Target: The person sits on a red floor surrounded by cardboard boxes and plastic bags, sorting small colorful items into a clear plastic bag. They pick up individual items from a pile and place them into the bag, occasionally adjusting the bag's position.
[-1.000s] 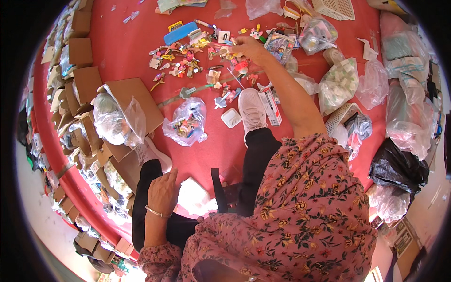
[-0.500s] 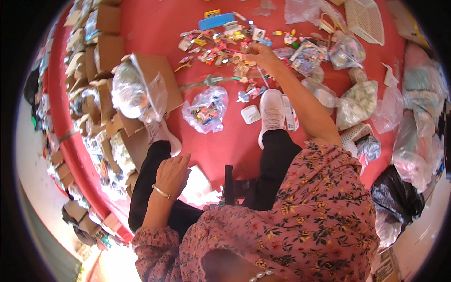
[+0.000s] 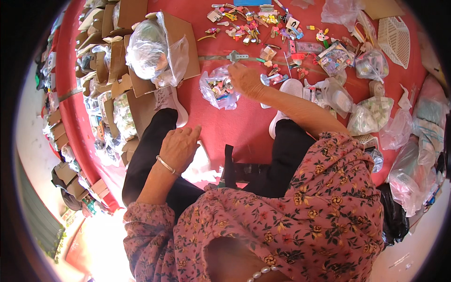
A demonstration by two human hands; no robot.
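Note:
My right hand (image 3: 246,81) reaches over the right edge of a clear plastic bag (image 3: 205,86) lying spread on the red floor. Its fingers are bent and drawn together; whatever is between them is hidden from me. Inside the bag lies a small heap of colourful hair clips (image 3: 220,89). Just beyond the bag is a grey strap-like piece (image 3: 238,57). Over my left thigh hovers my left hand (image 3: 181,146), fingers loosely stretched and nothing in them. Farther off, a large pile of mixed hair clips and small trinkets (image 3: 249,30) is scattered across the floor.
A cardboard box (image 3: 188,56) with a stuffed plastic bag (image 3: 146,49) stands at the left, before rows of more open boxes. On the right are several filled plastic bags (image 3: 371,115) and a white plastic basket (image 3: 393,42). My white shoes (image 3: 170,104) flank the bag of clips.
My right hand has come back from the far pile to the plastic bag. The view has tilted, so the floor things sit higher and farther right. My left hand stays over the thigh.

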